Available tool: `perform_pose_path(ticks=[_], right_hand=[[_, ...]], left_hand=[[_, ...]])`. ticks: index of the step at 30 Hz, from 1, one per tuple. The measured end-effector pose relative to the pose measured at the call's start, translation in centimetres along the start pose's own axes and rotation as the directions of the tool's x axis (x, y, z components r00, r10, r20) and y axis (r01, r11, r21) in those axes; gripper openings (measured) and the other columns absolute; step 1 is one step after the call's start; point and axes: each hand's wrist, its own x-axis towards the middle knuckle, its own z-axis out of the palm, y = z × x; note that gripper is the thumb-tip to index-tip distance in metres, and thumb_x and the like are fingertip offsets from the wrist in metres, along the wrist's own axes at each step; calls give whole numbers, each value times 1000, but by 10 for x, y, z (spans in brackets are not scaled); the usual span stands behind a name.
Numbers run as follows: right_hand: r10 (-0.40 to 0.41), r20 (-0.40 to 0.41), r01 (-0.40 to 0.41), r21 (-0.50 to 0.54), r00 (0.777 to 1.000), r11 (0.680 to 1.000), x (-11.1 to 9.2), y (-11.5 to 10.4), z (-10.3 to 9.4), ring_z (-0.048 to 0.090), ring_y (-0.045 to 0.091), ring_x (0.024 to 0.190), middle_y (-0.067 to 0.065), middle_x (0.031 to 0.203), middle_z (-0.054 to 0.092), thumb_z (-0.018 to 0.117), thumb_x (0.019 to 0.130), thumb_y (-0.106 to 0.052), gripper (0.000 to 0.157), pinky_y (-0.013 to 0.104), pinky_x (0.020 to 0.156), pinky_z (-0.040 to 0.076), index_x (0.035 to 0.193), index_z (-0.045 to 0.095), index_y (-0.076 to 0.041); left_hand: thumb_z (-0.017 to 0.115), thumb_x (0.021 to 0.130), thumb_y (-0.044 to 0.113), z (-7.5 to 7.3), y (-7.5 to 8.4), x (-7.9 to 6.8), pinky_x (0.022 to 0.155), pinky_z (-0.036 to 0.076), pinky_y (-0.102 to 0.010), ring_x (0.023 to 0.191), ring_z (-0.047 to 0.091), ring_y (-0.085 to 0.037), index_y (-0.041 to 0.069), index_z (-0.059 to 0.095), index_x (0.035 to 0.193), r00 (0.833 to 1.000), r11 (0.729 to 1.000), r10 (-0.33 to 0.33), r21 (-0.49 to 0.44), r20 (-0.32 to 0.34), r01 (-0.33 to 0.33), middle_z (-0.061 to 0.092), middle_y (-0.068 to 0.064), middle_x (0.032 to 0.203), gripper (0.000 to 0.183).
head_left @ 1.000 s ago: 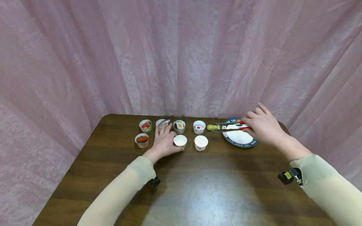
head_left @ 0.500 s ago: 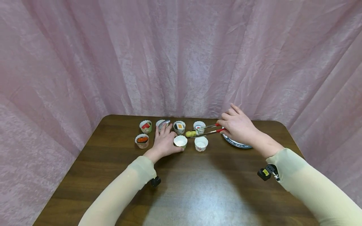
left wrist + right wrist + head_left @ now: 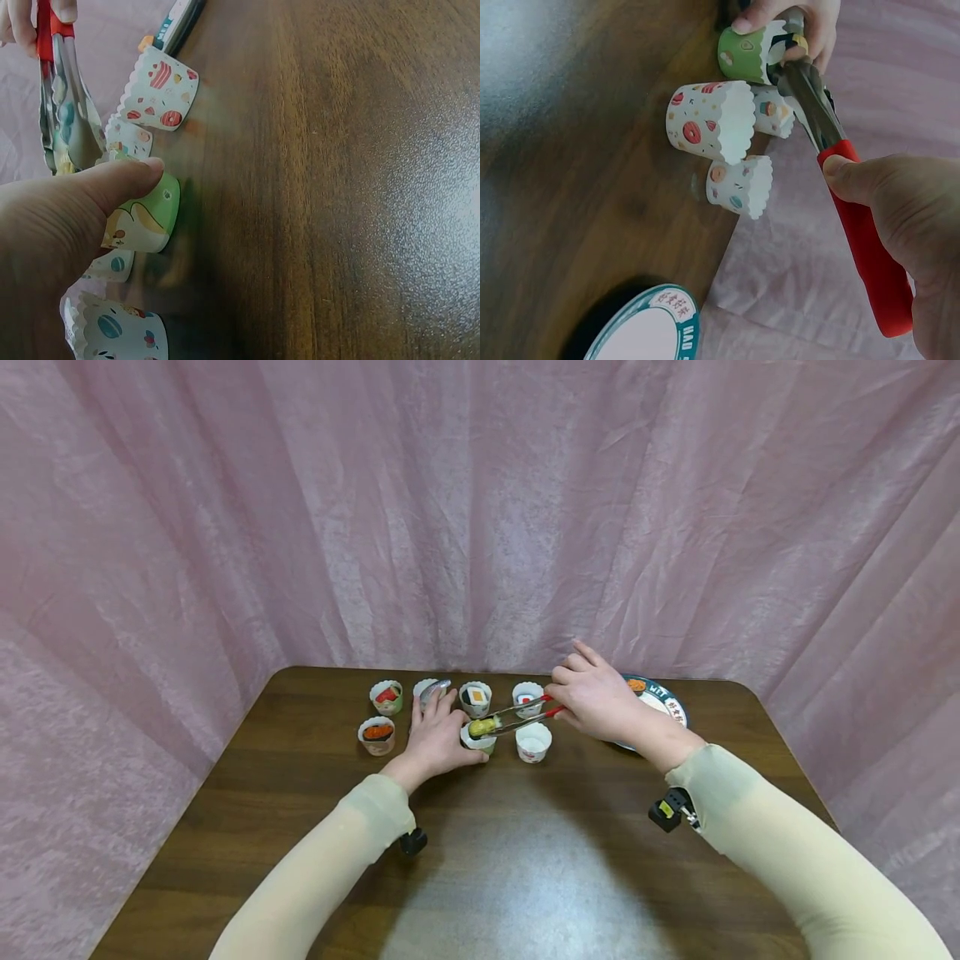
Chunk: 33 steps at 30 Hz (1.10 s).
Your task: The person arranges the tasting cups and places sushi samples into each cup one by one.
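Observation:
My left hand [image 3: 435, 737] holds a green paper baking cup [image 3: 142, 221] between thumb and fingers, near the back of the table. My right hand [image 3: 600, 697] grips the red handles of metal food tongs [image 3: 866, 240]. Between the tong tips is a yellow-topped sushi piece [image 3: 482, 727], right over the mouth of the green cup; whether it touches the inside cannot be made out. A white cup [image 3: 533, 743] with red prints stands just right of it. Behind are cups holding an egg-topped sushi [image 3: 476, 695] and a red-centred white roll [image 3: 527, 700].
On the left stand cups with orange roe sushi [image 3: 377, 732], red-topped sushi [image 3: 387, 694] and silver fish sushi [image 3: 433, 692]. A blue-rimmed plate [image 3: 677, 709] bearing an orange piece [image 3: 636, 685] lies at the back right, partly behind my right arm. Pink curtain [image 3: 480, 527] hangs behind the table.
My right hand has moved left from the plate, bringing the tongs and yellow sushi piece over the green cup. The left hand has stayed in place on that cup.

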Motion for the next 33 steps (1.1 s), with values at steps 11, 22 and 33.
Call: perform_pose_path(ticks=[11, 22, 33], right_hand=[[-19, 7, 19, 14, 1000, 1000, 12, -1, 6, 55, 31, 105, 4, 96, 64, 88, 79, -25, 29, 58, 120, 20, 102, 77, -13], [1, 22, -1, 12, 1000, 1000, 10, 1, 4, 55, 31, 106, 3, 98, 65, 89, 79, -27, 31, 57, 120, 21, 104, 78, -13], [21, -14, -20, 40, 1000, 999, -7, 8, 0, 56, 31, 107, 3, 98, 64, 90, 78, -27, 34, 58, 120, 21, 106, 77, -13]], left_hand=[[80, 73, 69, -2, 0, 1, 119, 0, -66, 154, 10, -39, 18, 72, 115, 1000, 1000, -8, 5, 5, 8, 28, -16, 164, 67], [79, 73, 67, 0, -2, 1, 118, 0, -68, 154, 10, -40, 18, 72, 114, 1000, 1000, -2, -10, -2, 2, 30, -17, 164, 64], [80, 72, 68, -1, -1, -1, 118, 2, -68, 154, 10, -40, 19, 73, 114, 1000, 1000, -1, -1, -7, 1, 30, -16, 163, 65]])
